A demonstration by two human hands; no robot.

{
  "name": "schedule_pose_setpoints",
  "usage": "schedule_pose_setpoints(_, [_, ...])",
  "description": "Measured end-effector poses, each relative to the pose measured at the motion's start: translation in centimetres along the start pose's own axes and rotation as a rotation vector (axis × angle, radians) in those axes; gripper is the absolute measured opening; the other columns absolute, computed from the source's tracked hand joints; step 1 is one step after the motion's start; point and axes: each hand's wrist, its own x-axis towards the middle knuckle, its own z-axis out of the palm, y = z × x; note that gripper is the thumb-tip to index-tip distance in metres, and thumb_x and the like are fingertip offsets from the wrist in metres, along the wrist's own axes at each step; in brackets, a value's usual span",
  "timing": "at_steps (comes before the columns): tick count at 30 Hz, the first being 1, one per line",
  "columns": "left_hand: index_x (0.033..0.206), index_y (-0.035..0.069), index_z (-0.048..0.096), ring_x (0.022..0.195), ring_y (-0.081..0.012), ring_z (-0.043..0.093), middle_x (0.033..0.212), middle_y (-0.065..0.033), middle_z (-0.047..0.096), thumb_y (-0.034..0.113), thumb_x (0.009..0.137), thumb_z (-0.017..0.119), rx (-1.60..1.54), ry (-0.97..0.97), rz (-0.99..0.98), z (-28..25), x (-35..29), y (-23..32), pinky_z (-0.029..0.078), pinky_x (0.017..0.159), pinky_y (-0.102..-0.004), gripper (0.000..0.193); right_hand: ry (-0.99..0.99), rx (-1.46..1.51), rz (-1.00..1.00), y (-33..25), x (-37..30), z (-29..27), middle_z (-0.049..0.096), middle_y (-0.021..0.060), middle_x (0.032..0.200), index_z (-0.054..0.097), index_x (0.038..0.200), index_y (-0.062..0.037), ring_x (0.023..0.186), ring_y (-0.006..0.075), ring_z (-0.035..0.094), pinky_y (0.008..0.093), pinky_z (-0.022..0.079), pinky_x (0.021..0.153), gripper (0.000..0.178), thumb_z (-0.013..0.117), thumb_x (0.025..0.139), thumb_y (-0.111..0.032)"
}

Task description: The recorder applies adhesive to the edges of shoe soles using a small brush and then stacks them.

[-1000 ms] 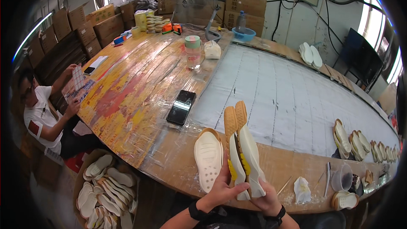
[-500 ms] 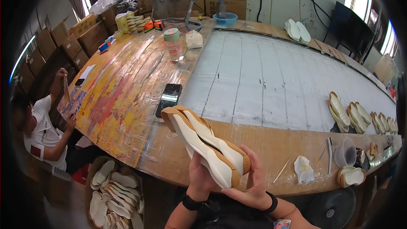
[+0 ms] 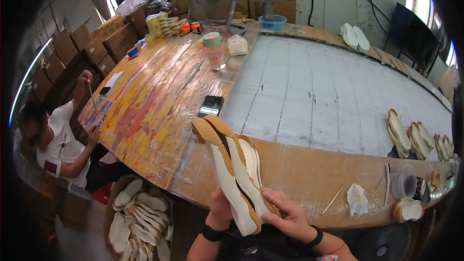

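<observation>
A pair of cream shoe soles with tan tread patches is held up in front of me, tilted with the toes or heels pointing away over the table edge. My left hand point(image 3: 220, 211) is closed round the lower part of the left sole point(image 3: 227, 183), its fingers partly hidden behind it. My right hand point(image 3: 288, 214) grips the lower end of the right sole point(image 3: 243, 168), thumb and fingers on its edge. The two soles lie side by side, with a narrow dark gap between them. Behind the right one shows the cream inner side of a sole point(image 3: 252, 162).
A phone point(image 3: 211, 106) lies beyond the soles. On the right stand a thin stick point(image 3: 333, 198), crumpled tissue point(image 3: 357, 199), a brush point(image 3: 387, 184), a clear tub point(image 3: 404, 184) and more soles point(image 3: 398, 133). A carton of soles point(image 3: 166, 198) is lower left. A co-worker point(image 3: 67, 140) sits at left.
The soles have turned in my hands, bringing more tan tread and an inner side into view. My right hand has shifted its hold. The whole view has swung slightly left.
</observation>
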Motion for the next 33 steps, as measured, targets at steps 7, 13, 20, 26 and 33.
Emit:
schedule_pose_setpoints(7, [0.133, 0.009, 0.028, 0.082, -0.0236, 0.047, 0.090, -0.0115, 0.048, 0.040, 0.083, 0.044, -0.237, -0.068, -0.080, -0.7, -0.1, -0.7, 0.041, 0.075, -0.0340, 0.061, 0.017, 0.062, 0.075, -1.0, 1.7, 0.1, 0.059, 0.0109, 0.106, 0.055, 0.113, -0.0016, 0.095, 0.0180, 0.057, 0.0289, 0.043, 0.082, 0.037, 0.063, 0.078, -0.004])
schedule_pose_setpoints(13, [0.110, 0.000, 0.046, 0.083, -0.0220, 0.048, 0.091, -0.0113, 0.049, 0.041, 0.082, 0.039, -0.063, 0.021, -0.069, 1.7, -1.4, -0.5, 0.042, 0.075, -0.0347, 0.050, 0.126, -0.276, -0.208, -3.3, 5.7, 0.0, 0.064, 0.0089, 0.086, 0.058, 0.097, 0.0017, 0.076, 0.0153, 0.062, 0.0261, 0.050, 0.070, 0.026, 0.064, 0.072, 0.007])
schedule_pose_setpoints(20, [0.110, -0.001, 0.047, 0.089, -0.0236, 0.053, 0.101, -0.0128, 0.053, 0.033, 0.088, 0.032, 0.045, -0.178, -0.074, 0.8, -2.4, 0.2, 0.044, 0.078, -0.0334, 0.043, 0.145, -0.636, -0.534, -4.2, 6.9, -0.3, 0.059, 0.0104, 0.073, 0.057, 0.087, -0.0030, 0.063, 0.0244, 0.059, 0.0309, 0.047, 0.054, 0.023, 0.066, 0.067, 0.003])
schedule_pose_setpoints(26, [0.124, -0.001, 0.038, 0.098, -0.0230, 0.055, 0.111, -0.0141, 0.052, 0.030, 0.091, 0.034, 0.137, -0.076, -0.184, 0.7, -3.0, 0.7, 0.046, 0.083, -0.0342, 0.045, 0.123, -0.729, -0.571, -4.3, 6.9, -1.4, 0.058, 0.0092, 0.070, 0.056, 0.087, -0.0027, 0.060, 0.0239, 0.058, 0.0313, 0.047, 0.053, 0.023, 0.066, 0.066, 0.003])
schedule_pose_setpoints(33, [0.125, 0.000, 0.035, 0.096, -0.0205, 0.056, 0.110, -0.0119, 0.053, 0.032, 0.090, 0.045, 0.357, 0.102, -0.165, 1.6, -3.6, 1.0, 0.046, 0.082, -0.0316, 0.049, 0.127, -0.724, -0.438, -4.9, 6.2, -1.9, 0.058, 0.0086, 0.069, 0.056, 0.090, -0.0025, 0.060, 0.0223, 0.058, 0.0299, 0.047, 0.052, 0.023, 0.065, 0.069, 0.001])
